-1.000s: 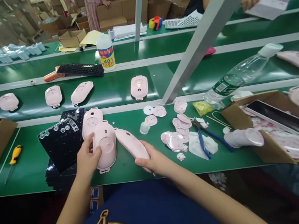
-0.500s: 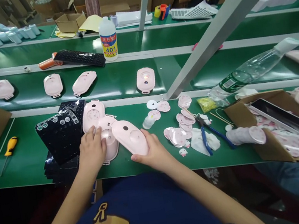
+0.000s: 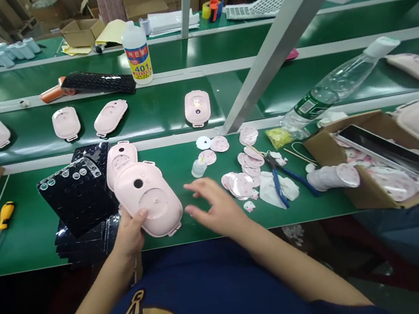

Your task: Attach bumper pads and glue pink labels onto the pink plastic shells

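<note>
Evidently light and stiff, the pink plastic cover (image 3: 152, 200) sits slantwise in the left hand (image 3: 129, 232), whose fingers are clamped on its near left edge, thumb on top, the others mostly hidden beneath. Its smooth face would probably slip under a loose pinch, and the thin tabs at its ends seem easiest to snap; the rounded long sides promise surer hold. Just beside its free edge, the right hand (image 3: 217, 206) grips nothing, thumb and fingers apart.
</note>
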